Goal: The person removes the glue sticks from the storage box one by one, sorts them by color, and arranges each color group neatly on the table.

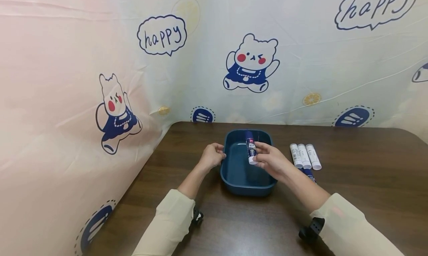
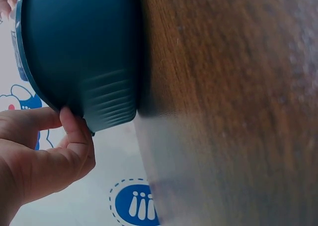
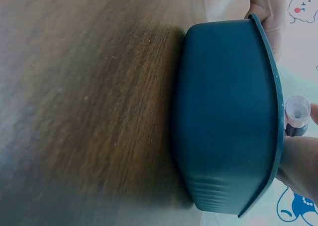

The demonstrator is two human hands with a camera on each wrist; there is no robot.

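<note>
My right hand [image 1: 273, 161] pinches a glue stick [image 1: 251, 147] with a navy top, a dark printed label and a white bottom end. It holds the stick tilted over the dark blue plastic bin [image 1: 236, 170] on the table. In the right wrist view the white end of the glue stick [image 3: 298, 110] shows just past the bin's rim. On the other side, my left hand [image 1: 212, 156] grips the bin's left rim between thumb and fingers. The left wrist view shows the thumb and fingers [image 2: 74, 131] right at the bin's edge [image 2: 30, 72].
To the right of the bin, three white tubes [image 1: 304, 156] lie side by side on the brown wooden table [image 1: 364, 181]. A navy tube [image 1: 310, 175] lies in front of them, partly hidden by my right forearm. A printed cloth [image 1: 301, 62] hangs behind the table and along its left side.
</note>
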